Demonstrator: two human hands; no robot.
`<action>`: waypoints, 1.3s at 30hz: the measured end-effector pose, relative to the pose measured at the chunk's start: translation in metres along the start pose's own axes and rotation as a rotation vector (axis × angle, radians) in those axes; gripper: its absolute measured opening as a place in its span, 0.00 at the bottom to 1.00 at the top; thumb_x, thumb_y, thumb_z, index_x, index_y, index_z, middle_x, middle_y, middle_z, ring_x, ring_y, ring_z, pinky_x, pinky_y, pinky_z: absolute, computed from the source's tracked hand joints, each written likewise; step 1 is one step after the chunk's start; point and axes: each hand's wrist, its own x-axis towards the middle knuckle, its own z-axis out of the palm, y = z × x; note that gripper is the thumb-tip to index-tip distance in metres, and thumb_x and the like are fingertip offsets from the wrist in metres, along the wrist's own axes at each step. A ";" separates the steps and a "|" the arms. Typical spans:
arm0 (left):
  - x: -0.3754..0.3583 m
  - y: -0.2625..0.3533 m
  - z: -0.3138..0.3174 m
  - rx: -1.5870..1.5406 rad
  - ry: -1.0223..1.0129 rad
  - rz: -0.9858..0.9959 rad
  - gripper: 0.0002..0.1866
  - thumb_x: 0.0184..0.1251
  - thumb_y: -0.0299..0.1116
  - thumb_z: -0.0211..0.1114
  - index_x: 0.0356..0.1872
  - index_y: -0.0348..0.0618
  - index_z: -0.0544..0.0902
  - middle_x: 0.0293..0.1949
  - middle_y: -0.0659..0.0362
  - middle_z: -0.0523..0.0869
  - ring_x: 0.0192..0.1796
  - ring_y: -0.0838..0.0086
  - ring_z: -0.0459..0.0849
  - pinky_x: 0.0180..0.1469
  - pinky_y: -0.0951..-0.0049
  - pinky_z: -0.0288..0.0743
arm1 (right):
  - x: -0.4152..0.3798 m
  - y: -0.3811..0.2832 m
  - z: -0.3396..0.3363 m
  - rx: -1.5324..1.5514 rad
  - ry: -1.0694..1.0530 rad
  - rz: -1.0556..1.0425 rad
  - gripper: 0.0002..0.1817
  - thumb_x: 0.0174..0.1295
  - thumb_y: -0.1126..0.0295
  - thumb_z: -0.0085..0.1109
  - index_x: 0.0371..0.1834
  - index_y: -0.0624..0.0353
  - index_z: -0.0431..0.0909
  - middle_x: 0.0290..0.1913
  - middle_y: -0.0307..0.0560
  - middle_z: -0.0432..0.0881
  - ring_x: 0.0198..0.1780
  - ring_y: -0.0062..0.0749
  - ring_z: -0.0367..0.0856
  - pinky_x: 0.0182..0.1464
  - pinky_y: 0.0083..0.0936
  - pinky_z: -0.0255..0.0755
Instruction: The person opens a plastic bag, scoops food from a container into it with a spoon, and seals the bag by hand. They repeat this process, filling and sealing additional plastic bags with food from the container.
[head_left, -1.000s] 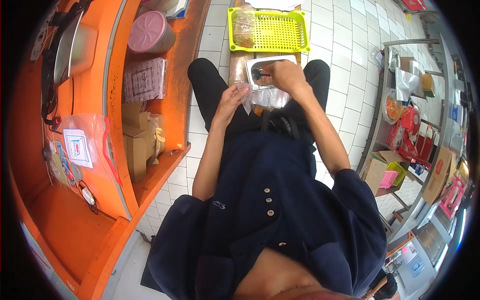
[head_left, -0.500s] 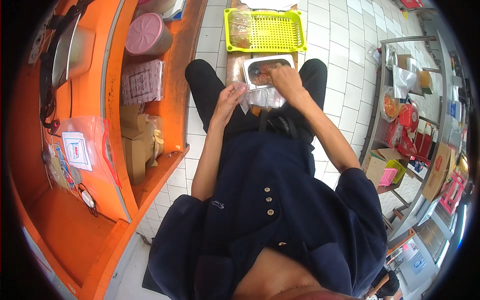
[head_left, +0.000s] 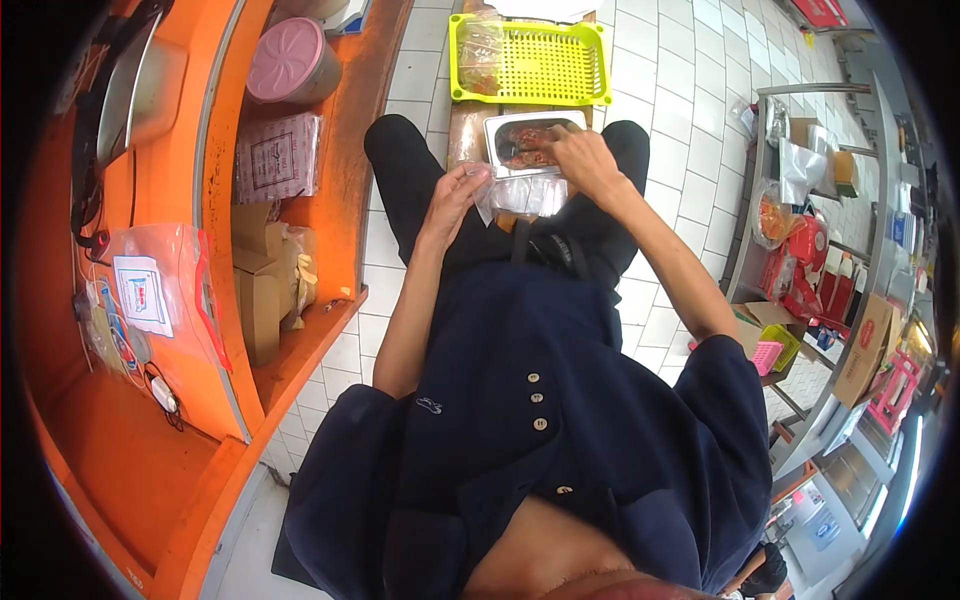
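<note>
A rectangular metal tray (head_left: 490, 146) sits on a wooden surface between my knees, with reddish, sauce-coated food (head_left: 528, 150) inside. My right hand (head_left: 587, 160) is over the tray's right side, fingers drawn together at the food. Whatever they hold is too small to make out. To the tray's lower left, my left hand (head_left: 455, 203) pinches a clear plastic bag (head_left: 482, 178) between thumb and fingers. More clear plastic bags (head_left: 530, 196) lie along the tray's near edge, below my right hand.
Beyond the tray stands a lime-green basket (head_left: 530, 99) with a filled clear bag (head_left: 482, 55) at its left. An orange shelf unit (head_left: 340, 200) on the left holds a pink-lidded container (head_left: 288, 60) and cardboard boxes (head_left: 258, 300). Metal racks (head_left: 815, 88) with goods line the right.
My right hand has shifted slightly right, from the middle of the tray toward its right edge, and more of the food shows. My left hand keeps its pinch on the bag.
</note>
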 end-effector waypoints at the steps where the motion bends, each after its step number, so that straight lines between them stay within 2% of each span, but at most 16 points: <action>1: 0.000 0.001 0.001 -0.001 -0.001 0.002 0.14 0.74 0.37 0.67 0.53 0.40 0.81 0.50 0.60 0.85 0.55 0.77 0.82 0.60 0.75 0.74 | -0.001 0.002 0.005 -0.073 -0.078 -0.045 0.07 0.58 0.72 0.59 0.27 0.57 0.87 0.41 0.50 0.86 0.42 0.40 0.87 0.38 0.36 0.81; 3: 0.000 -0.001 0.001 0.001 -0.009 -0.031 0.15 0.74 0.37 0.67 0.54 0.40 0.81 0.50 0.60 0.85 0.55 0.77 0.82 0.59 0.76 0.74 | 0.001 0.000 -0.004 -0.146 -0.158 -0.096 0.07 0.59 0.72 0.59 0.27 0.56 0.87 0.42 0.51 0.86 0.41 0.38 0.86 0.38 0.35 0.80; 5: 0.000 -0.005 0.004 0.001 -0.004 -0.026 0.15 0.75 0.37 0.65 0.54 0.39 0.81 0.50 0.59 0.85 0.55 0.76 0.82 0.60 0.74 0.74 | -0.001 0.002 -0.020 -0.222 -0.247 0.011 0.07 0.59 0.70 0.60 0.27 0.55 0.87 0.39 0.49 0.87 0.41 0.37 0.86 0.39 0.35 0.79; 9: -0.001 -0.006 0.006 0.013 -0.002 -0.036 0.15 0.75 0.36 0.64 0.55 0.38 0.80 0.49 0.59 0.85 0.55 0.75 0.82 0.60 0.73 0.75 | 0.002 0.002 -0.050 -0.245 -0.208 0.023 0.07 0.59 0.69 0.60 0.29 0.55 0.88 0.33 0.49 0.87 0.39 0.38 0.87 0.37 0.34 0.80; 11: 0.000 -0.007 0.006 -0.021 0.003 -0.012 0.15 0.75 0.36 0.65 0.55 0.38 0.80 0.49 0.59 0.85 0.54 0.76 0.82 0.59 0.74 0.75 | 0.008 -0.003 -0.051 -0.148 -0.270 0.214 0.07 0.60 0.70 0.60 0.29 0.55 0.88 0.30 0.50 0.87 0.36 0.41 0.90 0.34 0.36 0.82; 14: 0.000 -0.008 0.005 -0.045 0.014 0.023 0.15 0.74 0.37 0.66 0.54 0.39 0.81 0.48 0.60 0.85 0.53 0.78 0.82 0.58 0.76 0.74 | 0.005 -0.019 -0.017 -0.010 -0.202 0.242 0.08 0.63 0.71 0.55 0.35 0.58 0.86 0.31 0.54 0.87 0.33 0.47 0.89 0.33 0.40 0.82; 18: 0.001 -0.006 0.004 -0.064 0.031 0.053 0.15 0.74 0.37 0.66 0.54 0.40 0.82 0.48 0.61 0.86 0.53 0.79 0.82 0.58 0.75 0.74 | -0.001 -0.025 -0.001 0.049 -0.284 0.084 0.10 0.59 0.74 0.55 0.25 0.62 0.85 0.28 0.57 0.87 0.33 0.48 0.89 0.34 0.40 0.83; 20: 0.002 -0.009 0.003 -0.073 0.020 0.047 0.14 0.74 0.37 0.66 0.54 0.40 0.82 0.48 0.61 0.86 0.53 0.79 0.82 0.58 0.76 0.74 | 0.001 -0.014 -0.013 0.031 -0.247 0.108 0.10 0.59 0.73 0.56 0.26 0.61 0.86 0.28 0.56 0.87 0.33 0.48 0.89 0.35 0.40 0.82; 22: 0.002 -0.011 0.002 -0.080 0.001 0.040 0.14 0.74 0.37 0.66 0.54 0.40 0.82 0.49 0.61 0.86 0.53 0.79 0.82 0.59 0.76 0.74 | 0.010 -0.010 -0.043 -0.012 -0.314 0.131 0.10 0.60 0.73 0.56 0.26 0.60 0.86 0.29 0.56 0.87 0.34 0.47 0.90 0.35 0.40 0.82; 24: 0.001 -0.011 0.004 -0.081 0.011 0.045 0.14 0.74 0.37 0.67 0.53 0.40 0.82 0.49 0.62 0.86 0.53 0.80 0.82 0.59 0.76 0.73 | 0.012 -0.007 -0.060 -0.093 -0.372 0.248 0.10 0.61 0.72 0.55 0.29 0.58 0.87 0.29 0.55 0.87 0.34 0.47 0.90 0.35 0.39 0.82; 25: 0.001 -0.010 0.005 -0.082 0.008 0.046 0.14 0.74 0.37 0.67 0.53 0.40 0.82 0.49 0.62 0.86 0.53 0.80 0.82 0.59 0.76 0.73 | 0.011 -0.004 -0.049 -0.102 -0.319 0.274 0.10 0.63 0.71 0.54 0.32 0.57 0.87 0.29 0.55 0.87 0.33 0.47 0.90 0.35 0.40 0.82; 28: 0.000 -0.006 0.008 -0.069 0.016 0.046 0.14 0.74 0.37 0.67 0.53 0.40 0.82 0.48 0.61 0.86 0.53 0.80 0.82 0.58 0.76 0.74 | 0.006 -0.012 -0.011 -0.055 -0.262 0.312 0.10 0.64 0.71 0.54 0.35 0.57 0.87 0.29 0.55 0.87 0.33 0.47 0.90 0.35 0.41 0.83; 32: -0.001 -0.005 0.009 -0.083 0.040 0.067 0.15 0.74 0.36 0.67 0.53 0.38 0.82 0.48 0.61 0.86 0.53 0.78 0.83 0.59 0.75 0.75 | -0.001 -0.025 0.005 0.099 -0.281 0.200 0.10 0.63 0.73 0.54 0.34 0.58 0.87 0.29 0.58 0.87 0.33 0.50 0.89 0.35 0.42 0.82; 34: -0.004 -0.004 0.010 -0.084 0.046 0.066 0.15 0.74 0.36 0.67 0.54 0.37 0.82 0.48 0.60 0.86 0.53 0.78 0.83 0.60 0.75 0.75 | -0.004 -0.022 -0.003 0.099 -0.283 0.222 0.10 0.61 0.74 0.54 0.32 0.58 0.87 0.28 0.59 0.86 0.33 0.51 0.88 0.35 0.42 0.82; 36: -0.007 -0.004 0.011 -0.089 0.054 0.056 0.15 0.74 0.35 0.67 0.54 0.37 0.82 0.48 0.60 0.86 0.54 0.77 0.83 0.61 0.74 0.75 | 0.000 -0.019 -0.031 0.117 -0.237 0.207 0.10 0.60 0.73 0.55 0.27 0.61 0.86 0.29 0.60 0.87 0.34 0.50 0.89 0.37 0.41 0.82; 39: -0.006 -0.006 0.009 -0.092 0.055 0.055 0.15 0.74 0.35 0.66 0.54 0.37 0.81 0.48 0.59 0.86 0.54 0.76 0.84 0.61 0.74 0.75 | 0.005 -0.021 -0.041 0.079 -0.322 0.159 0.10 0.60 0.73 0.55 0.27 0.60 0.87 0.28 0.58 0.87 0.34 0.48 0.89 0.37 0.41 0.82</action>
